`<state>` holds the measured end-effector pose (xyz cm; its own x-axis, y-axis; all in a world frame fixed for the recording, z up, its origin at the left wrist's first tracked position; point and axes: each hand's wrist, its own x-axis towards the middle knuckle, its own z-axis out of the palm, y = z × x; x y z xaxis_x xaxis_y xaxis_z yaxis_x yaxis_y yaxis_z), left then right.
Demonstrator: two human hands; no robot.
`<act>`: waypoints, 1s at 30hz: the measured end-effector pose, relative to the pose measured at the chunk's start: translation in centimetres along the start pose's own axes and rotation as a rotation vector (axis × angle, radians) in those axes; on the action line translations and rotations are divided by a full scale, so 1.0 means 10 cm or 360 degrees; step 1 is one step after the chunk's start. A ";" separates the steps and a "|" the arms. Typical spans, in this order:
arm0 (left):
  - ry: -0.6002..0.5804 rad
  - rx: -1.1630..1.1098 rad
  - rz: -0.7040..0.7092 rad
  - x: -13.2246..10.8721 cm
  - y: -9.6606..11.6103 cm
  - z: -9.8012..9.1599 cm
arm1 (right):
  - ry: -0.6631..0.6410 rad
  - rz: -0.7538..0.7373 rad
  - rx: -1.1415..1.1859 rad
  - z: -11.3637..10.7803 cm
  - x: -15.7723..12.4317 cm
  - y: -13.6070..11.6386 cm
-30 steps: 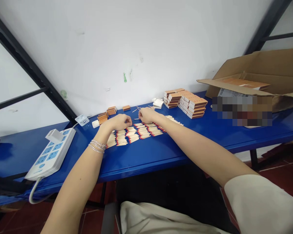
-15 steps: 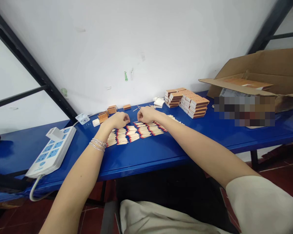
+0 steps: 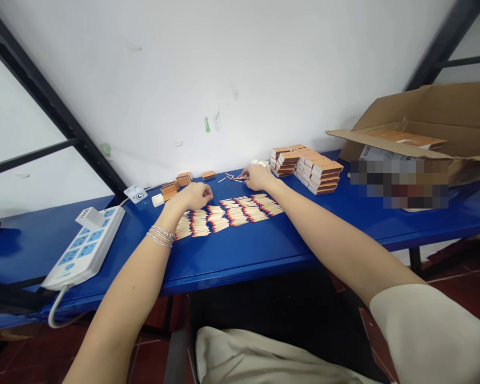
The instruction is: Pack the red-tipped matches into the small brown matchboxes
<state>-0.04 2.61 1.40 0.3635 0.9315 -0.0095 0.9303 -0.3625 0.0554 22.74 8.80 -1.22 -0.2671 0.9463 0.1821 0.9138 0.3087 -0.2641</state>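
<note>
Rows of loose wooden matches with red heads [image 3: 228, 216] lie in fanned bunches on the blue table [image 3: 240, 256]. My left hand [image 3: 192, 196] rests just behind the left end of these rows, fingers curled down, and anything in them is hidden. My right hand [image 3: 258, 177] reaches beyond the rows, its fingertips at a small scatter of loose matches [image 3: 232, 178]. That hand is close to stacks of orange-topped matchboxes [image 3: 286, 161]. A few small orange boxes [image 3: 170, 191] sit left of the scatter.
A white power strip with blue sockets [image 3: 84, 248] lies at the table's left, its cable hanging over the front edge. An open cardboard box [image 3: 424, 125] stands at the right, partly blurred out. A white wall rises behind the table, and black metal frame bars [image 3: 44, 93] cross the left side.
My right hand has moved away from the right end of the rows, back toward the loose matches and boxes, uncovering more of the rows. My left hand has barely moved.
</note>
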 end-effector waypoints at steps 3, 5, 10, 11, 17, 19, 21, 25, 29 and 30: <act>-0.0003 -0.0002 -0.0019 -0.01 0.01 0.00 | 0.0006 -0.0077 -0.0080 0.07 0.04 -0.01; -0.0004 0.0001 -0.0024 -0.01 0.02 0.00 | 0.0069 -0.0089 -0.0134 0.12 0.05 -0.04; -0.0008 -0.0006 -0.0044 -0.02 0.03 -0.01 | 0.0172 -0.0128 -0.0187 0.20 0.09 -0.07; -0.0009 -0.0008 -0.0047 -0.02 0.04 -0.01 | 0.0198 -0.0140 -0.0205 0.21 0.10 -0.07; -0.0010 -0.0006 -0.0052 -0.03 0.04 -0.01 | 0.0238 -0.0122 -0.0328 0.24 0.12 -0.05; -0.0002 0.0004 -0.0050 -0.03 0.04 -0.01 | 0.0171 -0.0141 -0.0341 0.19 0.11 -0.06; -0.0002 0.0012 -0.0051 -0.03 0.04 -0.01 | 0.0084 -0.0141 -0.0321 0.12 0.08 -0.06; -0.0020 0.0014 -0.0053 -0.03 0.05 -0.02 | -0.0248 -0.0165 -0.0122 -0.03 0.03 -0.02; -0.0001 0.0008 -0.0049 -0.03 0.04 -0.02 | -0.0477 -0.0272 0.0021 -0.11 -0.01 0.00; 0.0009 0.0001 -0.0036 -0.02 0.04 -0.01 | -0.0490 -0.0291 0.0025 -0.12 -0.01 0.00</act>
<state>0.21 2.27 1.54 0.3419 0.9397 -0.0048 0.9384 -0.3412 0.0547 23.12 8.54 -0.08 -0.5076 0.8591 -0.0658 0.8382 0.4747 -0.2683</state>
